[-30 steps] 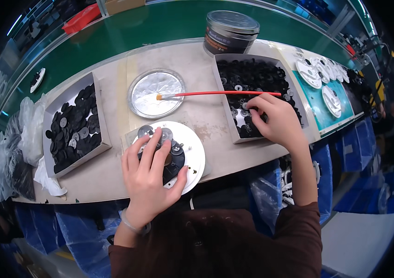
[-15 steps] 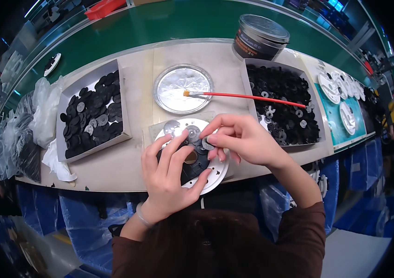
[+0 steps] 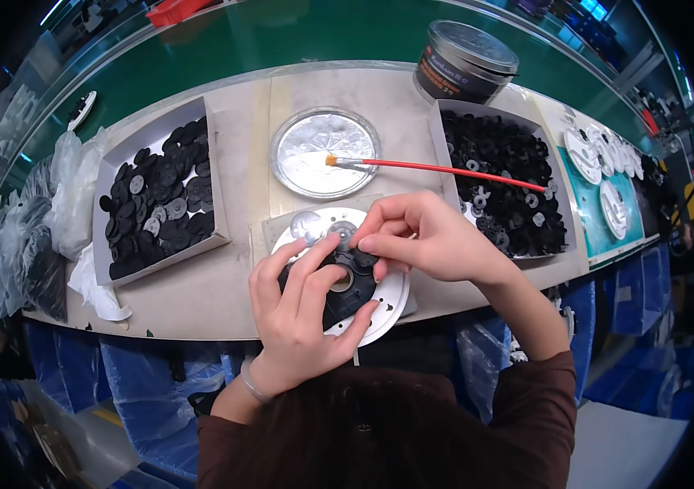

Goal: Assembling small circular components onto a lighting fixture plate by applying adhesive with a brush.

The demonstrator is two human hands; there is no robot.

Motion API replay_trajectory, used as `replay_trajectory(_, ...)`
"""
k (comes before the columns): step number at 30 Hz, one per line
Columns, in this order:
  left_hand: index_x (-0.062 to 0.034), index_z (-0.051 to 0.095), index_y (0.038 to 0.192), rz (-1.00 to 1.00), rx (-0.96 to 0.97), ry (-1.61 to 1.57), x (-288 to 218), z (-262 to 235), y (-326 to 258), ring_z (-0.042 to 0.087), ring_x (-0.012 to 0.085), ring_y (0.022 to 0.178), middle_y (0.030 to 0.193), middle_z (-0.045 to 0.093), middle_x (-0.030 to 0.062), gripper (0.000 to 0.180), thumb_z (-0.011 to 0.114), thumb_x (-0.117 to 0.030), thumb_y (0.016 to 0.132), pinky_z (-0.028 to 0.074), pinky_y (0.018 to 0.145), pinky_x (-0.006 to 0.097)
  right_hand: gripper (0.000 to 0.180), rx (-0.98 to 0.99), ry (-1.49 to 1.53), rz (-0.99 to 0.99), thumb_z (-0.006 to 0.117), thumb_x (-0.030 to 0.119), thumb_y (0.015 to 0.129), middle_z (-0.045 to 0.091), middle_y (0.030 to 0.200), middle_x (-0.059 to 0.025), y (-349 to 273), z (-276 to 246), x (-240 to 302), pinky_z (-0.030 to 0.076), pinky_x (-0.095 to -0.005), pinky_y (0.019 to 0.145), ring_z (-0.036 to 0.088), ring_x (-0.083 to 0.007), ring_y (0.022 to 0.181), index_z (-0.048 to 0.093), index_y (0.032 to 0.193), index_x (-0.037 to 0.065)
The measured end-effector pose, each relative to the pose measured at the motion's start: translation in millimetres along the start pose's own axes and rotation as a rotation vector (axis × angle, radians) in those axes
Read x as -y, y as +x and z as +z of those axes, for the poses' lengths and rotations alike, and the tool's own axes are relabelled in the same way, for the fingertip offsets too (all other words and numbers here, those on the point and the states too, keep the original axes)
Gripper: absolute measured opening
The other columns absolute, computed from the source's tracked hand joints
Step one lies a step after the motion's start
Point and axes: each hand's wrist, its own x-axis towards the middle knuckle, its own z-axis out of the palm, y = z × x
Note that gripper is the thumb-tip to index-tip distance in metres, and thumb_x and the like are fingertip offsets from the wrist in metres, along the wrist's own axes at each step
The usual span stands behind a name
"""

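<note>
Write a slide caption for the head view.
Left hand and right hand at a black assembly on a white disc, a red-handled brush lying beyond them.

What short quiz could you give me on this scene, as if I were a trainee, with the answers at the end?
1. True or false: the bristle end of the brush is over the silver dish, with the handle reaching over the right box.
2. What colour is the brush's handle: (a) green, (b) red or (c) yellow?
3. Which of the hands is spread over the black part on the white disc?

Key: 1. True. 2. (b). 3. The left hand; the right hand has its fingers at the part's far right side, and whether they grip anything is hard to see.
</note>
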Motion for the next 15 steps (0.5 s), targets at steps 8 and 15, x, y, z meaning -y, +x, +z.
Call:
replay_trajectory(8, -0.0059, 0.053, 0.086, -0.003, 0.011, -0.009, -2.0, -0.8, -0.7, 0.046, 0.03, 0.103, 0.109, 0.057, 0.0094, 0.038, 0.075, -0.019, 0.058, 0.035, 0.085, 0.039, 0.013, -0.107, -0.492, -0.181, 0.062, 0.007, 0.078, 0.048, 0.055, 0.0014, -7.5, 1.5, 7.1, 0.03, -0.018, 0.046, 0.04, -0.0017, 0.049, 0.059, 0.09, 0.003)
replay_trajectory(15, -0.0069, 0.059, 0.097, 0.019, 0.032, 0.026, -0.4, -1.6, 0.4, 0.044, 0.0296, 0.104, 0.113, 0.055, 0.0094, 0.043, 0.073, -0.021, 0.059, 0.035, 0.085, 0.039, 0.008, -0.428, -0.52, -0.319, 0.058, 0.006, 0.081, 0.051, 0.059, 0.0032, -28.4, -13.1, 13.0, 0.033, -0.017, 0.049, 0.043, -0.0011, 0.055, 0.061, 0.081, -0.001)
